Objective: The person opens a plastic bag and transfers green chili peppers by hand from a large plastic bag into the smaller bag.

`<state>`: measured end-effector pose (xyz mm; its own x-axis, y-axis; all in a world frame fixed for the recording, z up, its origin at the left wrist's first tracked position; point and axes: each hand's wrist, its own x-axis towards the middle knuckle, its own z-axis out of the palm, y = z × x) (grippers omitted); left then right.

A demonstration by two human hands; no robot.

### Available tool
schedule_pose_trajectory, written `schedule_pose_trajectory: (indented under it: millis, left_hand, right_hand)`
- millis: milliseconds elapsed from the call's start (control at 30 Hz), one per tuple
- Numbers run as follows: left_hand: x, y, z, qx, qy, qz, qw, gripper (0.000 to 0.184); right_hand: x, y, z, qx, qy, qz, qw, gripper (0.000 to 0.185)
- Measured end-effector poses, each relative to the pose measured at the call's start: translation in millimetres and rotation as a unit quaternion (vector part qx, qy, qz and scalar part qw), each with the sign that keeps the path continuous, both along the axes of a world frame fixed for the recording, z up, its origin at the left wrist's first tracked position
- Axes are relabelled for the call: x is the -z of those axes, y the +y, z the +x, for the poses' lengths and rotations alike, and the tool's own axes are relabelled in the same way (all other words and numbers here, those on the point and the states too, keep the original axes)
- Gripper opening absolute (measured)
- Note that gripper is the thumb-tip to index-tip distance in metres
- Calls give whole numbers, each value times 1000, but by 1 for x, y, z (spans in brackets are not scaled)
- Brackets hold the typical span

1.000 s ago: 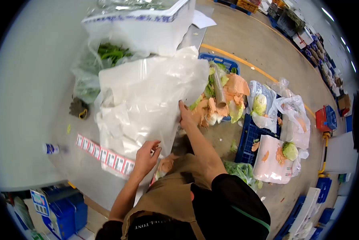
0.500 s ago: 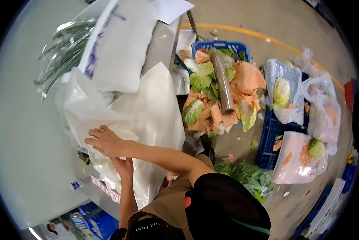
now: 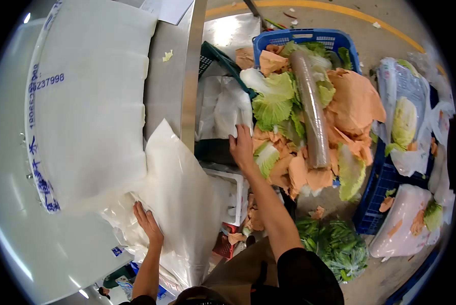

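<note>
A large sheet of white translucent plastic [image 3: 180, 203] hangs over the steel table's edge. My left hand [image 3: 148, 223] lies flat on its left part, fingers stretched out. My right hand [image 3: 242, 146] is beyond the table's edge, at a bundle of clear plastic bags [image 3: 229, 105] in a dark green crate [image 3: 220, 61] below. Its fingertips meet the lower edge of the bags; whether they grip them cannot be made out. The big white foam box [image 3: 93, 101] with blue writing stands at the left.
Right of my right hand, a blue basket [image 3: 304, 35] holds cabbage leaves, orange paper and a cardboard tube [image 3: 309, 109]. Bagged green vegetables [image 3: 339, 249] lie on the floor. A dark blue crate [image 3: 372, 198] with wrapped packs stands farther right. The steel tabletop [image 3: 169, 76] has a leaf scrap.
The view has shifted toward the table's edge. My right hand has left the plastic sheet and reached right and down to the bags under the table. My left hand remains on the sheet.
</note>
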<state>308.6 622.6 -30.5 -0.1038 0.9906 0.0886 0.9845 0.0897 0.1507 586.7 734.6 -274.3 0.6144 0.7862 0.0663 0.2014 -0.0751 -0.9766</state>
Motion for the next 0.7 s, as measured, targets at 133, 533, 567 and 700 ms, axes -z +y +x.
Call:
schedule_pose_trajectory:
  millis: [133,533,567,700]
  left_hand:
    - [3,-1,-8,-9,-15,-11,1000,52]
    - [2,-10,-23,-64,-60,-53,995,64]
    - [5,-15,-31,-59,-28,-63,996,64]
    - [7,-38,-60,-123,-53,-79,988,65]
  right_hand:
    - [73,42,-11,-107,-189,-120,969,36]
    - [112,52,-24,-20,213,-82,973,47]
    - [109,59,-29,-21,219,-86,972,46]
    - [126,51,-49,24,262,-110,959,34]
